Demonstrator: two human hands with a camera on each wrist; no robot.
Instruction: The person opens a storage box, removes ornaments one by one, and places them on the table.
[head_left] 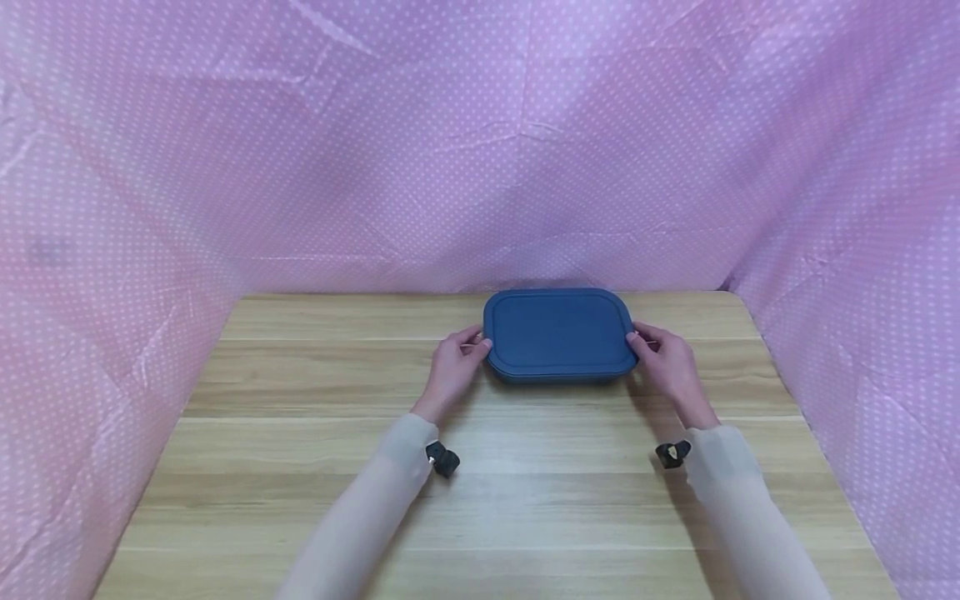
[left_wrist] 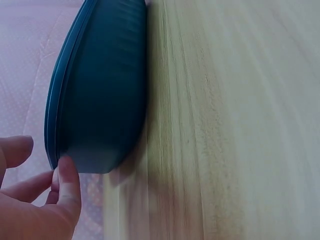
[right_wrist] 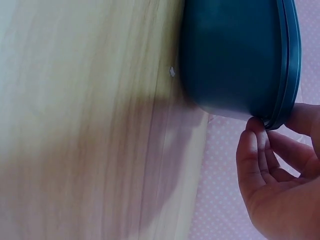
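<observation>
A dark blue rectangular food container (head_left: 562, 379) with rounded corners stands upright on the table, its flat blue lid (head_left: 558, 329) on top. At its left end, my left hand (head_left: 453, 365) has its fingertips under the lid's rim and its thumb over the edge; in the left wrist view the thumb (left_wrist: 17, 150) appears slightly off the lid. The right hand (head_left: 670, 362) pinches the rim at the other end. Its thumb (right_wrist: 302, 117) lies against the lid's top and its fingers (right_wrist: 252, 150) meet the rim from below. What the container holds is hidden.
The wood-grain table (head_left: 525, 500) spreads around the container and towards me. Pink dotted cloth (head_left: 480, 167) hangs behind the table and along both sides, and the container stands near the back edge. Each sleeved wrist wears a small black camera (head_left: 442, 458).
</observation>
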